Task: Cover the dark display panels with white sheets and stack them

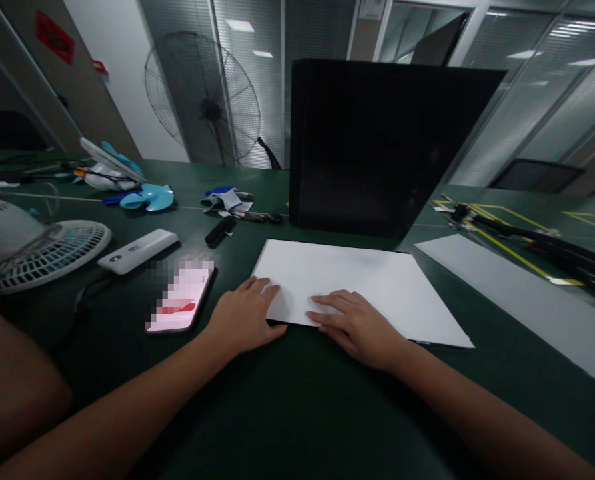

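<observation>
A white rectangular sheet point(347, 273) with a thin dark edge lies flat on the dark green table in front of me. My left hand point(244, 313) rests over its near left corner, fingers spread and the thumb on the table by the near edge. On the near edge, right of the left hand, lies my right hand point(354, 327), its fingers stretched out flat across the white surface. Neither hand grasps anything. Left of my left hand is a phone point(181, 300) with its screen lit and partly pixelated.
Behind the sheet stands a large black panel point(377, 147). A white strip point(517, 293) and dark rods point(537, 237) lie to the right. On the left are a white fan grille point(72, 247), a white elongated device point(140, 251), light-blue fan blades point(150, 197) and another person's arm point(12, 387).
</observation>
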Demonstrator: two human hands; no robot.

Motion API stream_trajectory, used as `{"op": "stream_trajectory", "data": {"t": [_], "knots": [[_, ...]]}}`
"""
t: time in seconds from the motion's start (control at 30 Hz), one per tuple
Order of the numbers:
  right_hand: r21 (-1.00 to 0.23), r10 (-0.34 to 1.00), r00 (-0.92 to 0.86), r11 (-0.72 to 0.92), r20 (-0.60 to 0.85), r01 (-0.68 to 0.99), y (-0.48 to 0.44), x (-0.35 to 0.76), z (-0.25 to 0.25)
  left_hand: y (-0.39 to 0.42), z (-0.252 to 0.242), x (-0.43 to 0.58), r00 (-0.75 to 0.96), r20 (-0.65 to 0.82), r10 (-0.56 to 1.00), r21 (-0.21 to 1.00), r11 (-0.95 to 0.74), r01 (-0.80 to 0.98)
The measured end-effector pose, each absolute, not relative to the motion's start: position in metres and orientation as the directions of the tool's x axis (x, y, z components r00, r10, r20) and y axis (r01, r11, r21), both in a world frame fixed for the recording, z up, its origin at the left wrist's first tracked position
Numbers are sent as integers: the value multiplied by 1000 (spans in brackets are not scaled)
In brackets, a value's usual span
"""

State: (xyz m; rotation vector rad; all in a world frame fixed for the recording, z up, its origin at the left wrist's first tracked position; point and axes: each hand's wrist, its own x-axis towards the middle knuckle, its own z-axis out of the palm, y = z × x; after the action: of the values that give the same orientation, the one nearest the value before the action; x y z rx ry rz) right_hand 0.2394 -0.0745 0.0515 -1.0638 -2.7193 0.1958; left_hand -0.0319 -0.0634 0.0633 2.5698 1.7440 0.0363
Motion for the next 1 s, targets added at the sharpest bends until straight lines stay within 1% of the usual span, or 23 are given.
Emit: {"op": "stream_trajectory", "data": {"t": [0.1, 0.2, 0.27, 0.3, 0.37, 0.4, 0.43, 0.47, 0.5, 0.53, 0.6, 0.63, 0.7, 0.77, 1.0], "knots": [[-240, 686, -717, 721, 119, 650, -76, 239, 54, -64, 63, -32, 361, -11, 933, 43, -360, 932], [-279, 667, -734, 735, 130, 618, -74, 240, 54, -63, 62, -32, 357, -14, 934, 35, -356, 934], [-291, 685, -701, 725, 199, 625, -65, 249, 53, -63, 62, -32, 354, -22, 935, 33, -353, 935], [-291, 716, -649, 698, 258, 654, -58, 259, 52, -63, 63, -32, 351, -29, 936, 34, -350, 936], [-277, 800, -461, 576, 384, 769, -39, 291, 49, -63, 64, -32, 347, -41, 937, 39, -345, 938], [-267, 841, -331, 468, 429, 843, -30, 313, 47, -63, 64, -32, 345, -47, 937, 42, -343, 938], [-240, 867, -197, 333, 458, 912, -20, 337, 45, -63, 65, -32, 342, -53, 938, 44, -340, 939], [-184, 888, -78, 180, 454, 966, -13, 363, 43, -63, 65, -32, 339, -58, 939, 48, -336, 941], [-125, 897, 63, -9, 437, 992, -7, 390, 40, -64, 65, -33, 337, -62, 940, 52, -334, 941], [-86, 887, 211, -193, 410, 977, -4, 415, 36, -64, 65, -33, 335, -67, 940, 55, -331, 942], [-87, 844, 392, -389, 365, 917, -3, 456, 28, -63, 64, -33, 331, -66, 941, 55, -327, 943], [-99, 823, 468, -462, 323, 881, -4, 470, 24, -63, 63, -32, 330, -63, 942, 52, -327, 944], [-119, 791, 571, -559, 222, 821, -7, 488, 16, -63, 61, -32, 323, -59, 944, 41, -321, 946], [-118, 774, 618, -606, 141, 786, -8, 493, 12, -63, 61, -31, 315, -63, 947, 31, -314, 949], [-83, 767, 636, -631, 89, 772, -10, 483, 30, -63, 62, -30, 309, -71, 949, 18, -308, 951]]}}
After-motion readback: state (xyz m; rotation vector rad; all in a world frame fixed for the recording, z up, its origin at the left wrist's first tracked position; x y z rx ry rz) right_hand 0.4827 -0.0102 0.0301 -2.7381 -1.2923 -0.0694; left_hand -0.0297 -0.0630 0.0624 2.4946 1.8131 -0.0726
